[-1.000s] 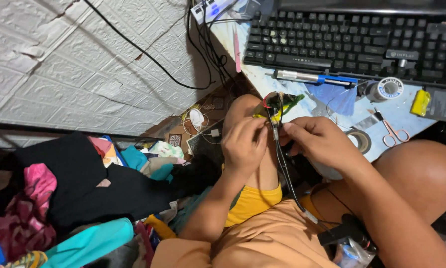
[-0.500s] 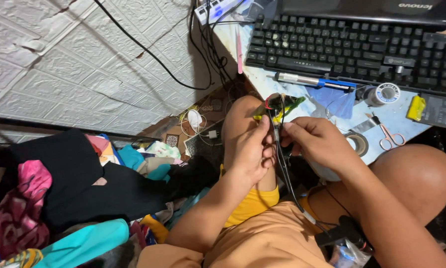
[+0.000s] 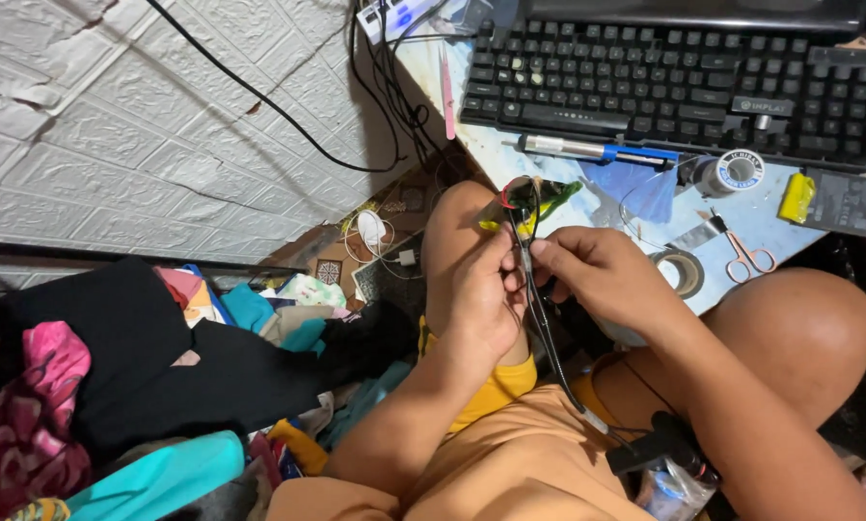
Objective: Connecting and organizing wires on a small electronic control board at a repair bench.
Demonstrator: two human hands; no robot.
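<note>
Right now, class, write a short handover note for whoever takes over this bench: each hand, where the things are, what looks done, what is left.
Left hand: fingers pinch the black cable over the knee.
Right hand: pinches the same cable beside it.
The cable's upper end, with red and yellow-green wires, sits at the table edge.
On the table: soldering iron, solder spool, tape roll, scissors, keyboard.
Done: wires exposed.
Left: joining looks unfinished; the joint itself is hidden.

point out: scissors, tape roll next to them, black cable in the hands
scissors (image 3: 747, 258), head view, on the handle loops.
tape roll (image 3: 682, 273), head view, on its ring.
black cable (image 3: 539, 318), head view, stretch below the fingers.
</note>
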